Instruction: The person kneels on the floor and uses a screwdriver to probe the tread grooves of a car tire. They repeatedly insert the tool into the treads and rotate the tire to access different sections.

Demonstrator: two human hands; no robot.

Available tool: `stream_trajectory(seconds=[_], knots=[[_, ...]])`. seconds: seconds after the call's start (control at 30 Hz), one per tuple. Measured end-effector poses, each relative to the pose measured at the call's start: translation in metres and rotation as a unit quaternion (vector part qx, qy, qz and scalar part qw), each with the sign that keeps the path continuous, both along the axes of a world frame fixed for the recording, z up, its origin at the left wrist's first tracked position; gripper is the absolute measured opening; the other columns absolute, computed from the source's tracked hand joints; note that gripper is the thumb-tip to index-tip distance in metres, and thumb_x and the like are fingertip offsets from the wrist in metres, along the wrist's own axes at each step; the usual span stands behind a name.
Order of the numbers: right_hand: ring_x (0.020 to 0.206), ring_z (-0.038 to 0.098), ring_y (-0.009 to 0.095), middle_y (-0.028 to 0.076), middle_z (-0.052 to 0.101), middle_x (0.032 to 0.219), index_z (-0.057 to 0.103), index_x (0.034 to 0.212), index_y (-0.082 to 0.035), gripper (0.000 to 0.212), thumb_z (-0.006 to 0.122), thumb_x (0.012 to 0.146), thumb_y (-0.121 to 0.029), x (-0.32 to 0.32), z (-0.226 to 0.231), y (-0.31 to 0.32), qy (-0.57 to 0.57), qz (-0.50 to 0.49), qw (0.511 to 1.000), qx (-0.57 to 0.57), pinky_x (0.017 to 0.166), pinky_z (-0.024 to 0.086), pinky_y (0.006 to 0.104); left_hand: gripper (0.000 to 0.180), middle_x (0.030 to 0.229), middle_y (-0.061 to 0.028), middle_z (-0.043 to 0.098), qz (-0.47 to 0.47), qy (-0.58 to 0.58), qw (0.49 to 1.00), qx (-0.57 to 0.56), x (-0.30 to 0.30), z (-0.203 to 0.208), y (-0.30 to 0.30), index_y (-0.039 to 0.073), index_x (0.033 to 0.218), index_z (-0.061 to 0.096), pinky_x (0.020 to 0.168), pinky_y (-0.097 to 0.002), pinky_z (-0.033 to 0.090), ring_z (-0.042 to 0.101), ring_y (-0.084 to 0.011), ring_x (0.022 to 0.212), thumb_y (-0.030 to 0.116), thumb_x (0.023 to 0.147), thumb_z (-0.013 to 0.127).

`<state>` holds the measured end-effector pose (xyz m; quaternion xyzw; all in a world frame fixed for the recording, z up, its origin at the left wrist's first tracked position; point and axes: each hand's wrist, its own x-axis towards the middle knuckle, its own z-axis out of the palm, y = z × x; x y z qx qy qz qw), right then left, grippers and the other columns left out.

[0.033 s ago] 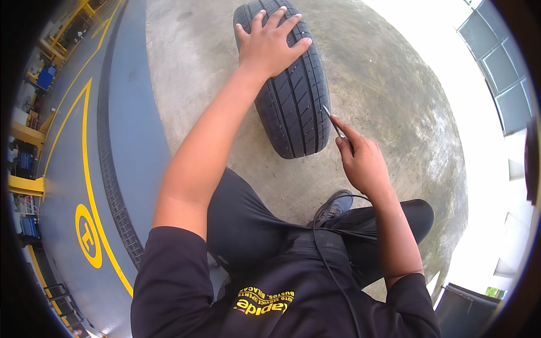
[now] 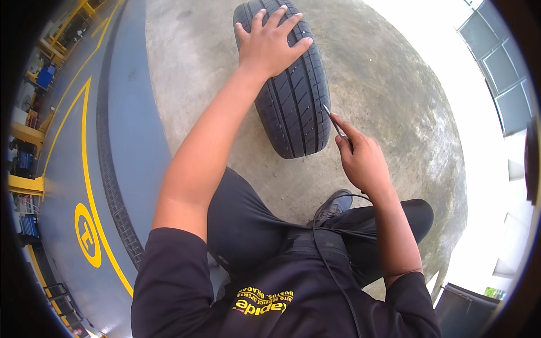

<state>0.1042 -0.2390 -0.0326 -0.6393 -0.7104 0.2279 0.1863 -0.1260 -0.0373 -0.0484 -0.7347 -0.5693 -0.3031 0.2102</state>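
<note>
The tire (image 2: pixel 292 115) sits beneath the left grip (image 2: pixel 269 49).

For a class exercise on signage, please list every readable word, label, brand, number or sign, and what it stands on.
Black short-sleeved shirt: yellow printed lettering, upside down in view; wording withheld.
Blue painted floor: one yellow character in a yellow oval ring, not copied.
Black rubber tyre: no text readable on its tread.
Small blue objects, left rim: any text too small to read.
</note>
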Motion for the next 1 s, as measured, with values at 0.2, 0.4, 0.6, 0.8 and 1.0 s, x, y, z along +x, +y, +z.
stream_trajectory(seconds=[0.2,0.4,0.6,0.8,1.0], knots=[[0.084,0.068,0.042,0.023,0.071,0.085,0.062,0.149,-0.024,0.046,0.059,0.104,-0.018,0.000,0.005,-0.003,-0.005,-0.002,0.999,-0.038,0.081,0.053,0.0489,0.069,0.166,-0.0103,0.044,-0.023,-0.037,0.999,-0.028,0.006,0.012,-0.011,0.028,0.154,0.056,0.121,-0.0720,0.026,0.038,-0.0420,0.152,0.063,0.095,0.061],[0.083,0.067,0.042,0.022,0.071,0.088,0.064,0.148,-0.024,0.044,0.060,0.105,-0.021,-0.001,0.003,-0.002,-0.009,0.002,0.999,-0.034,0.080,0.052,0.0488,0.071,0.164,-0.0114,0.047,-0.027,-0.054,0.997,-0.049,0.003,0.018,-0.017,0.023,0.153,0.058,0.121,-0.0748,0.022,0.038,-0.0436,0.152,0.062,0.094,0.062],[0.059,0.061,0.018,0.010,0.062,0.070,0.063,0.150,-0.022,0.042,0.055,0.109,-0.019,0.015,-0.001,0.009,0.122,-0.032,0.978,-0.164,0.067,0.053,0.0372,0.070,0.164,-0.0118,0.047,-0.027,-0.062,0.997,-0.047,0.003,0.016,-0.016,0.023,0.153,0.057,0.121,-0.0742,0.022,0.037,-0.0438,0.152,0.061,0.094,0.062],[0.056,0.056,0.010,0.003,0.057,0.069,0.059,0.154,-0.016,0.043,0.051,0.111,-0.017,0.018,-0.006,0.014,0.220,-0.018,0.954,-0.205,0.060,0.050,0.0329,0.070,0.164,-0.0124,0.046,-0.026,-0.056,0.997,-0.052,0.002,0.018,-0.016,0.024,0.153,0.057,0.122,-0.0745,0.021,0.036,-0.0440,0.153,0.061,0.094,0.062],[0.058,0.058,0.009,0.000,0.059,0.075,0.057,0.156,-0.019,0.043,0.049,0.113,-0.020,0.028,0.007,0.031,0.231,-0.006,0.935,-0.270,0.062,0.053,0.0302,0.072,0.165,-0.0134,0.045,-0.017,-0.044,0.997,-0.060,0.001,0.013,-0.014,0.024,0.153,0.057,0.121,-0.0754,0.021,0.035,-0.0446,0.153,0.064,0.093,0.063]])
